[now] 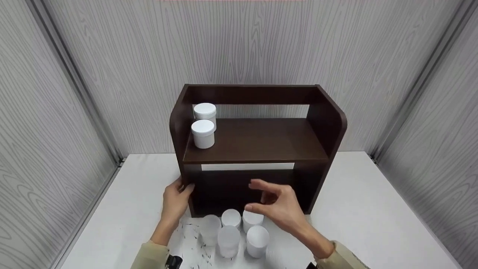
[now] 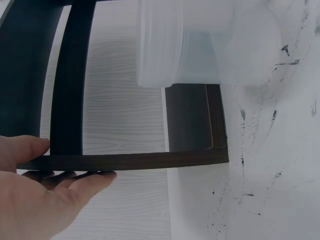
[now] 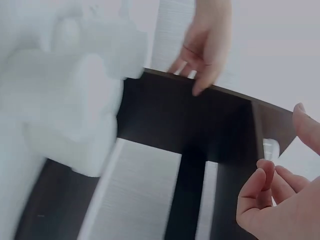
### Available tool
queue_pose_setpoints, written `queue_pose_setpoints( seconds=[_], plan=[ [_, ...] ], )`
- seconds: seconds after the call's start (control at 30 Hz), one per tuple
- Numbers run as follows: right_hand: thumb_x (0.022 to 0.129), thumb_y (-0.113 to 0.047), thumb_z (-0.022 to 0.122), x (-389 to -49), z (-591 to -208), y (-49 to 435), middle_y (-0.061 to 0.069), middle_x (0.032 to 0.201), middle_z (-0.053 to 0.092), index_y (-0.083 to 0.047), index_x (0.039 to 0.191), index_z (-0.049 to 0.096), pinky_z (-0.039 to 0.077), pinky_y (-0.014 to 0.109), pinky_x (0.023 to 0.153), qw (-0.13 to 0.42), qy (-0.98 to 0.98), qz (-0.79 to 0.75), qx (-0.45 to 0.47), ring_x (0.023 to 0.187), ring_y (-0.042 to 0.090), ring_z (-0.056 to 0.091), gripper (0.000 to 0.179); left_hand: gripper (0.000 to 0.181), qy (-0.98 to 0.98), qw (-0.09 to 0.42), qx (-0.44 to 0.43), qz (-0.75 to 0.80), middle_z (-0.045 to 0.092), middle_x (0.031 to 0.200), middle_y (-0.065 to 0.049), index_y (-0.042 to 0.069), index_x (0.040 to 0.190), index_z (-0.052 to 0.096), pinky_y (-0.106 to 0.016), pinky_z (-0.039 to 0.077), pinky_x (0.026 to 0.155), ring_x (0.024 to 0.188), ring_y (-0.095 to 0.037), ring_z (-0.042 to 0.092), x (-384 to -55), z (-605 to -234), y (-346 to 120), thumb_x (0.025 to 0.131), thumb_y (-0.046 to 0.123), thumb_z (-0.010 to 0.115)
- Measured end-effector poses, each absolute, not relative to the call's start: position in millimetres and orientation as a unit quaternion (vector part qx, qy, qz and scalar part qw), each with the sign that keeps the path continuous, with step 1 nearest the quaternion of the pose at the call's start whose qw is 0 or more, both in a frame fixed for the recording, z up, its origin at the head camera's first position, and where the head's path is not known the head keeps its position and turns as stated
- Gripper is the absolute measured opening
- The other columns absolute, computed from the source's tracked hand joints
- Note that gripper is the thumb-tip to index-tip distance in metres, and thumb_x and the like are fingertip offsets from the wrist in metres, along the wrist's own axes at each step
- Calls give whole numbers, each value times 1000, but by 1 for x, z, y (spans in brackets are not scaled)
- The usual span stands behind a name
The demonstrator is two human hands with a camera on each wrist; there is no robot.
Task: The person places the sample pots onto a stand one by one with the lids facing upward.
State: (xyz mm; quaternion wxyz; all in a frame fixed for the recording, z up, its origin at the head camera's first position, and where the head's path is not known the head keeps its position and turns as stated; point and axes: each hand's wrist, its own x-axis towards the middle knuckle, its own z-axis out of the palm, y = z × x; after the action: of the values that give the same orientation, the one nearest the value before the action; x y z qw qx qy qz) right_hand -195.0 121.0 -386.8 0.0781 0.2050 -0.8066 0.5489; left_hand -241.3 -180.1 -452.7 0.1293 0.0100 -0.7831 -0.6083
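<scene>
Brown shelf [image 1: 261,140] sits with its side pinched by the left hand [image 1: 175,198] (likely for steadiness). Thumb and forefinger parted, the right hand [image 1: 283,207] hangs empty near white jars [image 1: 257,242].

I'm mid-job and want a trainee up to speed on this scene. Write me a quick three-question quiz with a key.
1. Count: How many white lidded jars stand on the upper shelf of the dark brown shelf unit, and at which end in the head view?
2. True or false: The right hand is gripping one of the jars.
3. Multiple choice: What does the left hand hold?
A) One of the jars
B) The shelf unit's left side panel
C) Nothing

Key:
1. Two, at the left end.
2. False; that hand holds nothing.
3. B
</scene>
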Motion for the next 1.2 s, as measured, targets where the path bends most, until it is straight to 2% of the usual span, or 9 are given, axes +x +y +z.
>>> queue_pose_setpoints(
  seconds=[0.4, 0.57, 0.77, 1.0, 1.2],
  plan=[
    [77, -18, 96, -173, -447, 165, -1, 113, 78, -9, 125, 78, 55, 26, 73, 49, -813, 558, 157, 79, 18, 61, 52, 50, -792, 136, 18, -595, 54, 146, -33, -14, 148, 48, -50, 49, 110, 136, -46, 55, -245, -449, -182, 105, 9, 59],
    [79, -19, 94, -166, -464, 180, -1, 109, 78, -9, 120, 79, 55, 25, 71, 37, -819, 555, 141, 77, 14, 61, 45, 50, -790, 137, 19, -597, 55, 145, -33, -14, 147, 49, -49, 50, 109, 135, -45, 56, -246, -448, -181, 104, 9, 60],
    [80, -20, 94, -159, -477, 193, -3, 97, 75, -10, 116, 81, 54, 24, 69, 27, -830, 541, 133, 74, 10, 60, 39, 51, -792, 135, 19, -595, 54, 146, -34, -15, 147, 48, -49, 49, 109, 136, -46, 54, -246, -448, -180, 104, 9, 60],
    [80, -19, 93, -156, -485, 199, 1, 110, 77, -10, 115, 80, 52, 22, 70, 9, -828, 546, 131, 75, 11, 59, 38, 51, -788, 137, 19, -600, 55, 145, -33, -14, 147, 49, -50, 49, 110, 135, -46, 55, -245, -449, -180, 103, 9, 62],
    [78, -20, 94, -156, -490, 200, 0, 109, 77, -11, 116, 81, 51, 21, 68, 3, -832, 539, 134, 76, 13, 59, 41, 53, -786, 134, 17, -603, 56, 146, -31, -12, 148, 49, -48, 49, 110, 136, -44, 55, -244, -452, -180, 104, 13, 65]
  ],
)
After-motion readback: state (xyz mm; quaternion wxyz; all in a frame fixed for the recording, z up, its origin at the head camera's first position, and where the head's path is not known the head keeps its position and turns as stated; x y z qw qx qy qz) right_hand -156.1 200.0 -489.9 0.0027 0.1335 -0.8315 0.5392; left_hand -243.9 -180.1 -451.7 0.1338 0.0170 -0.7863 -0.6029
